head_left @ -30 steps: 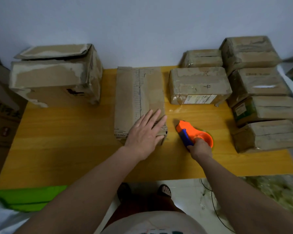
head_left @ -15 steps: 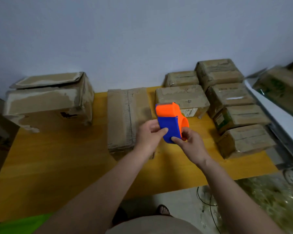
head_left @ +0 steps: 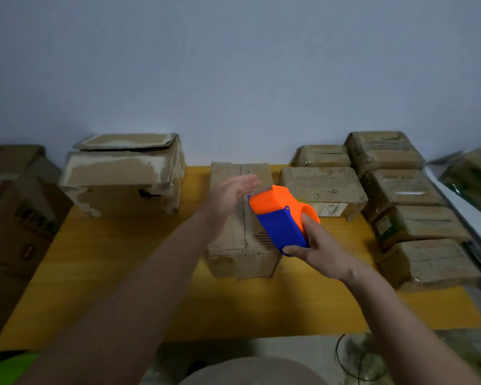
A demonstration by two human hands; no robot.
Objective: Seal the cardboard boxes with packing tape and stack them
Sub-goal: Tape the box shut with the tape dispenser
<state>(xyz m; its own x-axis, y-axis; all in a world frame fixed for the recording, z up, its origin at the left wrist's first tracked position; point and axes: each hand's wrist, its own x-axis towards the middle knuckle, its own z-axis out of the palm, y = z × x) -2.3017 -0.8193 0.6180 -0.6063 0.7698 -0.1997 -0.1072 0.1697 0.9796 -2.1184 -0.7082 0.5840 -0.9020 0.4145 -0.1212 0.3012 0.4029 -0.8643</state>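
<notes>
- A long, worn cardboard box [head_left: 240, 218] was seen lying on the yellow table [head_left: 117, 273], at the centre of the view, its length running from 6 o'clock toward 12 o'clock and its top seam apparently untaped.
- An orange and blue tape dispenser [head_left: 282, 218] was held in the air above the box's right half, its orange nose tilted toward 10 o'clock.
- The dispenser's blue body was gripped by the right hand [head_left: 317, 250], fingers and thumb curled round it from the 4 o'clock side.
- The left hand [head_left: 228, 198] was held at the dispenser's 9 o'clock, palm facing it, fingers straight and holding nothing; whether the fingertips touched the nose could not be told.
- The step was judged to be freeing the tape's end. It would be done well if the end were pulled out a little, laid over the far edge of the box at 12 o'clock, and the dispenser then drawn along the seam toward 6 o'clock with firm pressure.
- The serrated edge at the nose was judged a risk to the left fingertips.
- A large battered box [head_left: 122, 176] stood at 10 o'clock.
- Taped boxes [head_left: 400, 198] were packed together from 1 to 4 o'clock, mostly in one layer, so stacking was judged still to be done.
</notes>
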